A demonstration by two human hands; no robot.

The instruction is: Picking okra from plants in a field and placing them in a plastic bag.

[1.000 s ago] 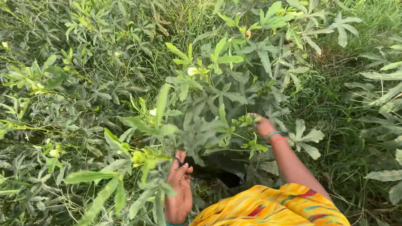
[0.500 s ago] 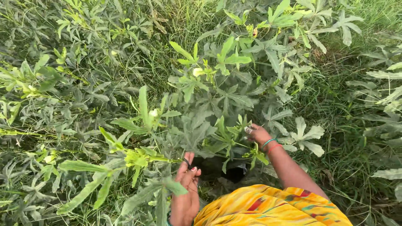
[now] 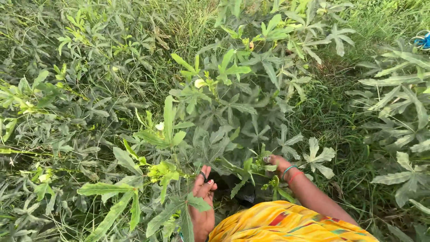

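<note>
Both hands risen slightly against the tall green lobed-leaf plant (image 3: pixel 233 112), left hand (image 3: pixel 202 201) loosely curled below it, right hand (image 3: pixel 275 163) reaching among its lower stems, grip hidden by leaves.

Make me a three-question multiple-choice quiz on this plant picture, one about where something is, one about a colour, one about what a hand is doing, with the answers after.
1. Where is the blue object?
A. top right edge
B. bottom left corner
C. middle of the picture

2. What colour is the garment at the bottom?
A. plain white
B. mainly yellow
C. black

3. How is the right hand?
A. resting flat on bare soil
B. holding a bucket
C. reaching in among the plant's leaves

Answers: 1 A, it sits at the upper right border. 2 B, yellow cloth with red and green patches. 3 C, its fingers disappear among green shoots; the left hand is beside a leafy stem.
</note>
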